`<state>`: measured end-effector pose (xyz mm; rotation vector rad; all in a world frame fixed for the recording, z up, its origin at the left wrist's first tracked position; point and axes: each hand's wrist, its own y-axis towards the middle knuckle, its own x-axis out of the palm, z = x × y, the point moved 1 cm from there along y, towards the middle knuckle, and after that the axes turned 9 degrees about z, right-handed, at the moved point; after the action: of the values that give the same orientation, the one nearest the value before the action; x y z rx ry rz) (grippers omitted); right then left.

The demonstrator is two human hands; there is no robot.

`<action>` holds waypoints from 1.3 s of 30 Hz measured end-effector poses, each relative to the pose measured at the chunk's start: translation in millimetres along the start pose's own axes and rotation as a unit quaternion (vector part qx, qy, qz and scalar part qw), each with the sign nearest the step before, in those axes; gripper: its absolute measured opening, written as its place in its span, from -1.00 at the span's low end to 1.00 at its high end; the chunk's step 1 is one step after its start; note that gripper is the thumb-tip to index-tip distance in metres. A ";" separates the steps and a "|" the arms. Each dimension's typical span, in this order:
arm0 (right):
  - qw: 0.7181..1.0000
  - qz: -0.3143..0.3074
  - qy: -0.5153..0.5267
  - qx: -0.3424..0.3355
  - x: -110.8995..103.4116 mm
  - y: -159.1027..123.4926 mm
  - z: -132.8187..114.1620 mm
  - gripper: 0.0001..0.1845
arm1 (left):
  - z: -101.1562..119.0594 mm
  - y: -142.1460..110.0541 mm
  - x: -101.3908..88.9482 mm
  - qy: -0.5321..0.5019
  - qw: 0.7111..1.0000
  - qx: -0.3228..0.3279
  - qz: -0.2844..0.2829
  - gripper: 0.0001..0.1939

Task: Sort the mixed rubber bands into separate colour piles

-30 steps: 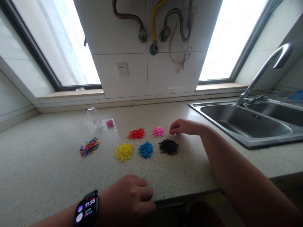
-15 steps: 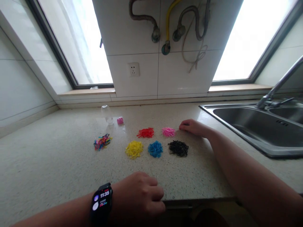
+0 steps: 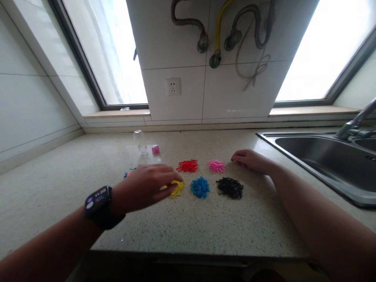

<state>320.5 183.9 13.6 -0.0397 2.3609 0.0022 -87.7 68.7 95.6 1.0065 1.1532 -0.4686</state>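
Small rubber bands lie sorted in heaps on the speckled counter: red, pink, yellow, blue and black. My left hand, with a dark watch on the wrist, hovers over the yellow heap and hides most of it; its fingers are blurred. A mixed-colour heap peeks out behind it. My right hand rests on the counter just right of the pink heap, fingers curled loosely, nothing visible in them.
A small clear bottle and a pink cap sit behind the heaps. A steel sink with a tap is at the right. Tiled wall, socket, hoses and two windows are behind. The counter's front edge runs near me.
My left hand has left the counter's front edge and moved forward over the yellow heap. My right hand has stayed beside the pink heap. The view has shifted left.
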 end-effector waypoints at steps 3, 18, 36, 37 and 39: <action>1.000 0.006 0.000 0.007 0.0 0.7 0.4 -0.56 | -54.1 -9.0 -6.9 0.054 0.989 -0.131 0.045 -0.72; 1.000 0.007 0.010 0.009 -0.3 -0.8 -4.3 -0.57 | -164.6 -62.5 12.2 0.100 0.945 -0.297 -0.090 -0.65; 1.000 0.009 0.017 0.010 -0.3 2.3 0.3 -0.57 | -154.1 -53.1 -2.0 0.094 0.926 -0.350 -0.107 -0.66; 1.000 0.009 0.016 0.010 -0.3 2.4 0.4 -0.57 | -152.3 -51.7 -4.4 0.091 0.928 -0.348 -0.102 -0.66; 1.000 0.006 0.018 0.010 -0.1 2.8 0.8 -0.58 | -147.1 -47.7 -9.1 0.082 0.933 -0.339 -0.089 -0.65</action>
<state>321.0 186.7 13.1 -0.0158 2.3971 -0.0157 -205.4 167.5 75.6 0.3418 1.4277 -0.1002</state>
